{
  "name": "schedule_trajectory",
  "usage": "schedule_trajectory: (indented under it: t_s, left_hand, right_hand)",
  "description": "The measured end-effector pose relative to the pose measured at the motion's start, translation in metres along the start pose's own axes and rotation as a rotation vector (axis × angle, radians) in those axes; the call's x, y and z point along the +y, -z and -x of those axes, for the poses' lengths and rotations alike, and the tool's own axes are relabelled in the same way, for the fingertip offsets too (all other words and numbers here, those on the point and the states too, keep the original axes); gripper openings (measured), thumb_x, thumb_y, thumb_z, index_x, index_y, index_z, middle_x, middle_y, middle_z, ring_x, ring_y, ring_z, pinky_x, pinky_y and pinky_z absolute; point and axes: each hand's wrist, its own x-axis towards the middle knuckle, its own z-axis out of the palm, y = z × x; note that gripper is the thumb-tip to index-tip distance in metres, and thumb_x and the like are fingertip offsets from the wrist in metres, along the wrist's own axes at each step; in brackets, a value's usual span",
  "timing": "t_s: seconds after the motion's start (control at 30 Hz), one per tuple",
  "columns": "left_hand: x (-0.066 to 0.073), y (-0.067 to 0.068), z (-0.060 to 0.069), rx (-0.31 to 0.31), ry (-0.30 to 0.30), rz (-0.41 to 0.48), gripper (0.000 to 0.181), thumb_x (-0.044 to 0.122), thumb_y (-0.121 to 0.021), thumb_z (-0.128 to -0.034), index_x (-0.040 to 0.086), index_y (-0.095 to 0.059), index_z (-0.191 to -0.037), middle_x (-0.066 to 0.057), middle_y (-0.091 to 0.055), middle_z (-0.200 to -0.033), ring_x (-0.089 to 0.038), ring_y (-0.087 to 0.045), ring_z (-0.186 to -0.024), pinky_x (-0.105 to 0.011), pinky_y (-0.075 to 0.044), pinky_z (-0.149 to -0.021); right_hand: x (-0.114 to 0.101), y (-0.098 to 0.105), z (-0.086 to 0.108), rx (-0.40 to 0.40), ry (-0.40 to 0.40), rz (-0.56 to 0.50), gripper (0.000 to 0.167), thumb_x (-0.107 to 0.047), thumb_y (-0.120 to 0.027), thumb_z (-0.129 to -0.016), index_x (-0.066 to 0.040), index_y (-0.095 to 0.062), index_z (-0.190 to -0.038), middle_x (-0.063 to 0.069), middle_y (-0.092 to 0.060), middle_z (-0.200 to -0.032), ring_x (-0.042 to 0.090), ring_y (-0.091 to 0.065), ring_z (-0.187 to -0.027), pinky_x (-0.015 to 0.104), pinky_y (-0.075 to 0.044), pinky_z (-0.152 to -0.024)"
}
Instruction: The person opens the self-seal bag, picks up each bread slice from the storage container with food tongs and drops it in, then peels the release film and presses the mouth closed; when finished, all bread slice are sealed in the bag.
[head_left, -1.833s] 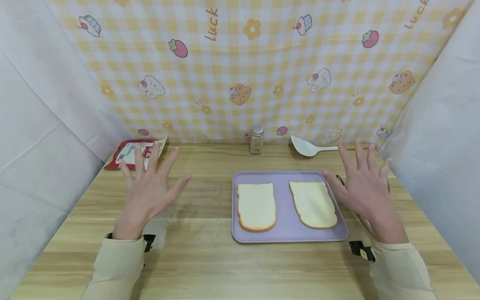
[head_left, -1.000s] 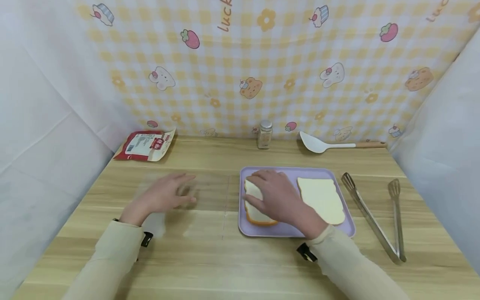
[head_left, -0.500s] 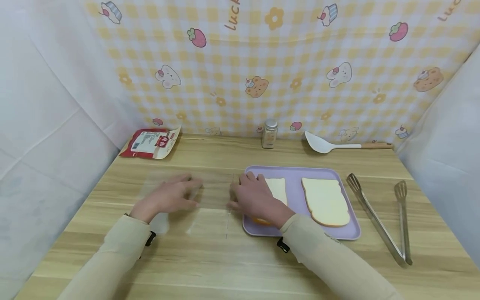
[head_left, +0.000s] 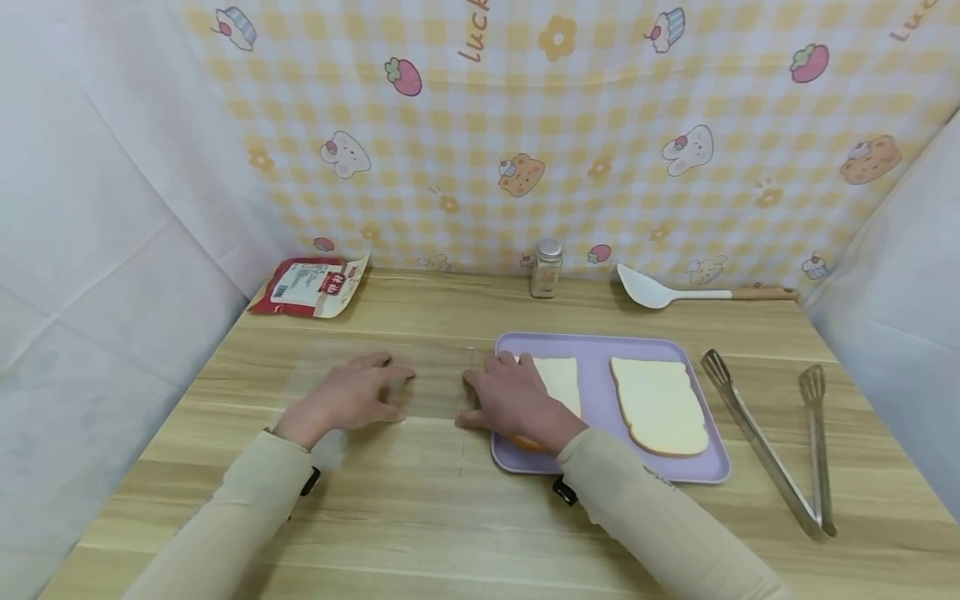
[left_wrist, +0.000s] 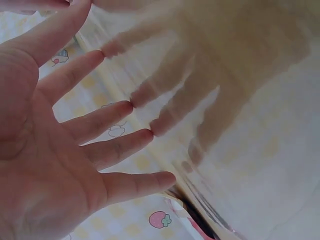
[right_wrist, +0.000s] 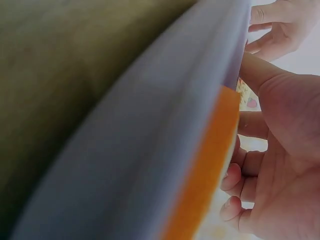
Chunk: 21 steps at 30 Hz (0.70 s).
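Observation:
A clear, glossy sheet point(head_left: 431, 396) lies on the wooden table, left of a lavender tray point(head_left: 597, 417). My left hand point(head_left: 351, 396) is over the sheet, its fingers spread. In the left wrist view, the straight fingertips meet or nearly meet their reflections on the shiny surface. At the tray's left edge, my right hand point(head_left: 510, 396) covers part of the left bread slice point(head_left: 561, 383), with thumb and index finger near the sheet's right edge. The right wrist view shows its other fingers loosely bent and no held object. A second bread slice point(head_left: 660, 408) lies flat on the tray.
Metal tongs point(head_left: 772, 458) lie spread to the right of the tray. At the back are a red and cream packet point(head_left: 307, 287), a small spice jar point(head_left: 547, 271) and a white spatula with a wooden handle point(head_left: 652, 290). A yellow checked curtain point(head_left: 450, 125) hangs behind.
Both hands have come down from above the table. My right hand crossed left over the tray to the sheet's edge; my left hand turned inward over the sheet. The view shifted slightly.

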Motion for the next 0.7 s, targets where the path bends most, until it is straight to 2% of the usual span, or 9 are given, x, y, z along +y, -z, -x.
schedule_trajectory:
  t_s: [0.27,0.37,0.5,0.6,0.7]
  left_hand:
    - [-0.003,-0.004,-0.003,0.066,-0.031,-0.011,0.050,0.029,-0.081,-0.0937,0.018,-0.069,-0.141,-0.029,-0.049,-0.156,-0.052,-0.045,-0.145,-0.075,-0.036,-0.113]
    - [-0.002,-0.005,-0.002,0.072,-0.034,-0.011,0.049,0.028,-0.080,-0.0939,0.017,-0.069,-0.140,-0.029,-0.050,-0.156,-0.052,-0.045,-0.145,-0.073,-0.036,-0.115]
    - [-0.002,-0.005,-0.001,0.095,-0.048,-0.012,0.047,0.027,-0.080,-0.0940,0.015,-0.070,-0.139,-0.028,-0.052,-0.154,-0.051,-0.047,-0.144,-0.071,-0.037,-0.114]
    - [-0.003,-0.005,-0.001,0.113,-0.059,-0.015,0.045,0.026,-0.080,-0.0941,0.015,-0.072,-0.137,-0.027,-0.056,-0.151,-0.050,-0.050,-0.142,-0.069,-0.039,-0.114]
    - [-0.004,-0.006,-0.002,0.124,-0.068,-0.013,0.041,0.025,-0.080,-0.0949,0.015,-0.074,-0.134,-0.025,-0.060,-0.147,-0.048,-0.054,-0.139,-0.067,-0.042,-0.114]
  right_hand:
    - [0.008,-0.003,0.001,0.050,0.024,-0.057,0.059,-0.069,-0.072,-0.089,-0.026,-0.068,-0.129,0.000,-0.058,-0.094,0.023,-0.048,-0.092,0.041,-0.036,-0.080]
    - [0.011,-0.004,0.001,0.085,0.065,-0.113,0.054,-0.063,-0.073,-0.093,-0.026,-0.070,-0.132,0.001,-0.065,-0.096,0.024,-0.054,-0.093,0.042,-0.042,-0.078]
    - [0.011,-0.002,-0.003,0.151,0.135,-0.164,0.039,-0.054,-0.077,-0.093,-0.024,-0.076,-0.117,0.001,-0.068,-0.088,0.025,-0.060,-0.088,0.044,-0.046,-0.072]
    - [0.009,-0.004,-0.005,0.140,0.146,-0.162,0.032,-0.052,-0.079,-0.092,-0.025,-0.076,-0.108,-0.001,-0.067,-0.084,0.025,-0.058,-0.087,0.044,-0.045,-0.072]
    - [0.006,-0.005,-0.005,0.104,0.128,-0.150,0.034,-0.052,-0.078,-0.093,-0.027,-0.078,-0.116,-0.001,-0.070,-0.092,0.025,-0.057,-0.091,0.043,-0.043,-0.075]
